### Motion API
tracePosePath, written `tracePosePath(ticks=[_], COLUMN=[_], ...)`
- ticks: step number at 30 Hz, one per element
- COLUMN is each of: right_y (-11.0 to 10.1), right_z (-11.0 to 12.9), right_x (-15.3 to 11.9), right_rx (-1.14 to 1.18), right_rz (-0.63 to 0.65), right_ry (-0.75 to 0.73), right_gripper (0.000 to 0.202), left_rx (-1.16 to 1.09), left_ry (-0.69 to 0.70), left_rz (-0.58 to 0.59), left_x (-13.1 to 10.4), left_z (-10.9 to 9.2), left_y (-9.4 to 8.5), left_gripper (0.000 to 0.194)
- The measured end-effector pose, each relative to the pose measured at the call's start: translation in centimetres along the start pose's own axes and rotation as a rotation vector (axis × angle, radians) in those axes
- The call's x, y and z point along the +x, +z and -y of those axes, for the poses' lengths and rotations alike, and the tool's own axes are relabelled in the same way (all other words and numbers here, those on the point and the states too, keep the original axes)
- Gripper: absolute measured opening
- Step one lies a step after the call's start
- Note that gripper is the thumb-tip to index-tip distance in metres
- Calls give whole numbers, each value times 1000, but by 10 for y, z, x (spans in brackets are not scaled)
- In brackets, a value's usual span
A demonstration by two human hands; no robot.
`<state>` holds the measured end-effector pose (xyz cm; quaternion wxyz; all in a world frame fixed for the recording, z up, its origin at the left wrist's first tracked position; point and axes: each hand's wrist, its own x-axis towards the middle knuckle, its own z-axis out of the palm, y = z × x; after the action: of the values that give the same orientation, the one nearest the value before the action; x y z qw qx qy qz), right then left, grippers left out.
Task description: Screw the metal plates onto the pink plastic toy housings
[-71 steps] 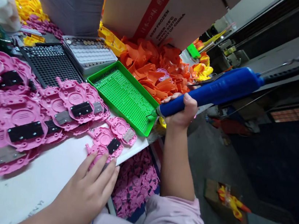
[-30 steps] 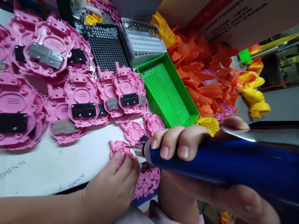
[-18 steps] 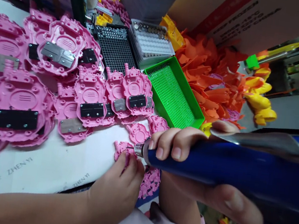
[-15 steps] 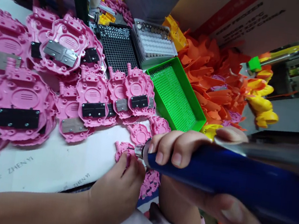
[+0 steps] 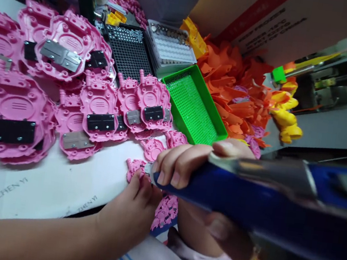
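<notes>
My right hand (image 5: 185, 161) is wrapped round a large blue electric screwdriver (image 5: 247, 199) that reaches in from the right. Its nose points left and meets a small pink plastic housing (image 5: 133, 168), and the bit is mostly hidden there. Closed on that housing, my left hand (image 5: 133, 205) pinches its near edge with thumb and fingers at the front edge of the white table (image 5: 99, 180). Another pink housing (image 5: 152, 148) lies just behind it. To the left, pink housings with black battery covers (image 5: 101, 121) and grey ones stand in overlapping piles.
A green tray (image 5: 195, 107) of small screws stands behind my hands. Beside it are a black perforated tray (image 5: 129, 51) and a white tray (image 5: 171, 46) holding small round metal pieces. Orange plastic parts (image 5: 229, 94) heap up at the right, before a cardboard box (image 5: 270, 27).
The screwdriver's nose has come against the pink housing; its bit showed before and is now mostly hidden. The view has shifted slightly, moving the scene left.
</notes>
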<state>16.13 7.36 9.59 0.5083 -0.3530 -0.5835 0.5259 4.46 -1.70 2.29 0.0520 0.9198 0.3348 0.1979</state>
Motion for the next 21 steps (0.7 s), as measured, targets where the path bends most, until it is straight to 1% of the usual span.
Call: tracePosePath(ticks=[2, 3, 6, 8, 10, 12, 16, 18, 21], right_y=[-6, -12, -40, -61, -80, -95, -116, -125, -136], right_z=[6, 11, 31, 40, 42, 37, 20, 13, 5], right_x=[3, 6, 15, 23, 31, 38, 45, 45, 45], right_rx=[63, 79, 14, -32, -71, -103, -168, -183, -197], right_rz=[-28, -69, -357, -525, -662, -762, -851, -871, -882], right_ry=[-95, -146, -301, -378, -371, -318, -246, -236, -214], right_gripper=[40, 39, 28, 29, 35, 35, 26, 24, 26], left_rx=[39, 52, 52, 34, 22, 18, 3, -14, -30], left_ry=[6, 12, 25, 22, 11, -2, -33, -40, -50], left_rz=[-44, -60, -80, -93, -97, -100, -127, -135, -140], left_x=[1, 1, 1, -1, -2, -2, -2, -2, -2], left_z=[3, 4, 8, 10, 11, 13, 15, 15, 16], left_y=[-1, -1, 0, 3, 6, 8, 8, 9, 10], left_gripper=[25, 24, 25, 26, 28, 30, 36, 40, 44])
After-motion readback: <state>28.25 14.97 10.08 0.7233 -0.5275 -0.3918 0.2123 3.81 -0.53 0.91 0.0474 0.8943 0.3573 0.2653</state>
